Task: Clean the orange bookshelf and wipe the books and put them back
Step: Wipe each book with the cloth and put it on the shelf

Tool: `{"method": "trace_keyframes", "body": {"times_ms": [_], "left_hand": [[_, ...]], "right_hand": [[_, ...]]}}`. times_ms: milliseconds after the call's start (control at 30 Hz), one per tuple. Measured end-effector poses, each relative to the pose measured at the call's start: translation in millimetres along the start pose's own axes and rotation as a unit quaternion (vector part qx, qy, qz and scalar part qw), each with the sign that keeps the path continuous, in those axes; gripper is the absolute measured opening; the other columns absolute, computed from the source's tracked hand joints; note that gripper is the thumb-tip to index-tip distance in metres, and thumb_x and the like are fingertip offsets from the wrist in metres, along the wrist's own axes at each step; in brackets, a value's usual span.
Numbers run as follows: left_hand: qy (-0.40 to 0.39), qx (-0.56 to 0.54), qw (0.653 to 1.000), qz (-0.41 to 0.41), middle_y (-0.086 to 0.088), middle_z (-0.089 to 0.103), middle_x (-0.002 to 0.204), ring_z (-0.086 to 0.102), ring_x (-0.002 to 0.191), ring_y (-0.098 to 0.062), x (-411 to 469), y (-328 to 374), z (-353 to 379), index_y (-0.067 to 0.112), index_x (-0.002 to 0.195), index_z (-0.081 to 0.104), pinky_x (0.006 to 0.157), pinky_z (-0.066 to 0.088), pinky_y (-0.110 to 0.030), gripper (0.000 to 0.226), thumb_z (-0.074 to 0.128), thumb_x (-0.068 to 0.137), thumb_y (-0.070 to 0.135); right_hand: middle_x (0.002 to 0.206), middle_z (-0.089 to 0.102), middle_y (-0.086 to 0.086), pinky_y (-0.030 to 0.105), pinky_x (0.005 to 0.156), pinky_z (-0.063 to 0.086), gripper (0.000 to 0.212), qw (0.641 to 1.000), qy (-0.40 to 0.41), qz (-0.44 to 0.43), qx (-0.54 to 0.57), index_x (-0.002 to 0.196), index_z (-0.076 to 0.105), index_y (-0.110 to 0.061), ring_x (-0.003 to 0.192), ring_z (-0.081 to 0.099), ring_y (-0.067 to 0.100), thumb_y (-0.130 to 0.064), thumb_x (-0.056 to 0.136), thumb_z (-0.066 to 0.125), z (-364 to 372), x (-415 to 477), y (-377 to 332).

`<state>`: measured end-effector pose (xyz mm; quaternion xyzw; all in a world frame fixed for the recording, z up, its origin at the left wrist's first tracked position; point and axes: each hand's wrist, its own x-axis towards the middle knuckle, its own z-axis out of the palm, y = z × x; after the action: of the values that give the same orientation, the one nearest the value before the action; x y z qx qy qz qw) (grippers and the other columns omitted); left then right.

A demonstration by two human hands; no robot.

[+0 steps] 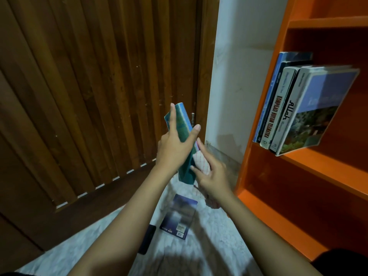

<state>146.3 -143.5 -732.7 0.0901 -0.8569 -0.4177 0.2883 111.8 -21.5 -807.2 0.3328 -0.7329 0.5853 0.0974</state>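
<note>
Glossy orange bookshelf (258, 166); woven cloth (202, 163) (striped), dark slatted wood door (79, 86), glossy books (298, 108)

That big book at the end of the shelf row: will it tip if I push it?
Likely yes: the big book leans with nothing visible propping its outer side. It looks stiff-covered and glossy, so it may slide along the shelf rather than bend.

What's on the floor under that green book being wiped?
A blue book lies flat on the floor, a dark flat object beside it, partly hidden by the left arm.
</note>
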Motion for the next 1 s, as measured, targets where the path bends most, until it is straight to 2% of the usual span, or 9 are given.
{"method": "trace_keyframes", "body": {"times_ms": [67, 167, 267, 367, 500, 667, 833, 933, 1000], "left_hand": [[0.034, -0.001, 0.999, -0.003, 0.002, 0.059, 0.1, 0.065, 0.083, -0.018, 0.6, 2.4, -0.7, 0.045, 0.143, -0.019, 0.074, 0.056, -0.033, 0.085, 0.046, 0.09, 0.059], [0.07, -0.013, 0.997, -0.006, -0.001, 0.06, 0.096, 0.064, 0.074, -0.014, -0.3, 1.3, -0.1, 0.028, 0.148, -0.018, 0.061, 0.056, -0.03, 0.076, 0.04, 0.099, 0.038], [0.104, -0.071, 0.992, -0.028, -0.004, 0.06, 0.1, 0.065, 0.079, -0.015, 5.6, -2.1, -4.0, 0.02, 0.15, -0.012, 0.062, 0.055, -0.026, 0.067, 0.035, 0.101, 0.025], [0.131, -0.159, 0.978, -0.022, 0.008, 0.057, 0.102, 0.063, 0.076, -0.001, 12.5, 0.1, -14.4, 0.023, 0.15, -0.003, 0.057, 0.047, -0.007, 0.061, 0.034, 0.102, 0.02], [0.144, -0.25, 0.957, 0.012, 0.024, 0.054, 0.103, 0.062, 0.083, 0.013, 11.1, 2.2, -18.4, 0.023, 0.15, 0.004, 0.065, 0.049, -0.008, 0.055, 0.032, 0.102, 0.017], [0.129, -0.303, 0.944, 0.028, 0.028, 0.055, 0.113, 0.063, 0.105, -0.006, 5.0, 0.9, -10.3, 0.035, 0.146, 0.015, 0.086, 0.054, -0.032, 0.049, 0.031, 0.103, 0.018], [0.112, -0.305, 0.945, 0.042, 0.011, 0.044, 0.139, 0.049, 0.126, -0.01, -0.5, 10.9, -2.4, 0.028, 0.148, 0.017, 0.106, 0.042, -0.04, 0.049, 0.032, 0.102, 0.019], [0.106, -0.359, 0.927, 0.035, -0.003, 0.047, 0.141, 0.055, 0.12, -0.018, 0.5, 13.5, -8.8, 0.024, 0.148, 0.019, 0.098, 0.049, -0.039, 0.048, 0.031, 0.103, 0.014], [0.1, -0.392, 0.914, 0.029, -0.002, 0.052, 0.133, 0.06, 0.11, -0.017, 0.2, 15.3, -12.4, 0.026, 0.147, 0.02, 0.082, 0.056, -0.027, 0.047, 0.03, 0.103, 0.015]], "right_hand": [[0.131, 0.055, -0.017, 0.016, 0.088, 0.049, 0.081, 0.998, 0.004, -0.034, -0.046, 0.142, 0.034, -0.042, 0.109, 0.056, -0.005, -0.003, 0.079, 0.066, 5.0, -4.6, 0.0], [0.101, 0.065, -0.004, 0.027, 0.061, 0.05, 0.072, 0.983, 0.015, -0.092, -0.157, 0.142, 0.031, -0.041, 0.078, 0.06, 0.011, -0.013, 0.079, 0.054, 11.6, -8.8, -4.0], [0.105, 0.064, 0.002, 0.032, 0.061, 0.05, 0.062, 0.953, 0.011, -0.143, -0.266, 0.141, 0.04, -0.03, 0.087, 0.063, 0.023, -0.035, 0.079, 0.047, 9.2, -3.9, -10.0], [0.117, 0.06, 0.0, 0.028, 0.071, 0.049, 0.056, 0.975, -0.004, -0.1, -0.199, 0.138, 0.046, -0.027, 0.099, 0.058, 0.015, -0.044, 0.085, 0.048, 1.7, 4.4, -16.9], [0.109, 0.053, -0.005, 0.023, 0.073, 0.039, 0.049, 0.993, 0.072, 0.004, -0.092, 0.122, 0.043, -0.018, 0.093, 0.052, 0.007, -0.055, 0.091, 0.045, -13.0, 28.3, -24.3], [0.098, 0.049, 0.001, 0.024, 0.071, 0.044, 0.023, 0.988, 0.131, 0.004, -0.078, 0.103, 0.036, -0.019, 0.08, 0.05, 0.007, -0.042, 0.099, 0.035, -18.8, 70.2, -47.9], [0.112, 0.045, 0.004, 0.022, 0.073, 0.047, 0.016, 0.973, 0.101, -0.136, -0.159, 0.105, 0.056, -0.013, 0.094, 0.051, 0.01, -0.024, 0.097, 0.047, 4.3, 92.8, -87.6], [0.108, 0.049, 0.006, 0.02, 0.071, 0.049, 0.011, 0.963, 0.148, -0.161, -0.157, 0.099, 0.061, -0.01, 0.091, 0.053, 0.012, -0.017, 0.093, 0.054, -3.5, 101.7, -77.5], [0.102, 0.05, 0.004, 0.013, 0.071, 0.044, 0.01, 0.969, 0.199, -0.062, -0.132, 0.096, 0.064, -0.012, 0.09, 0.054, 0.016, -0.016, 0.092, 0.055, -19.4, 106.9, -59.5]]}}
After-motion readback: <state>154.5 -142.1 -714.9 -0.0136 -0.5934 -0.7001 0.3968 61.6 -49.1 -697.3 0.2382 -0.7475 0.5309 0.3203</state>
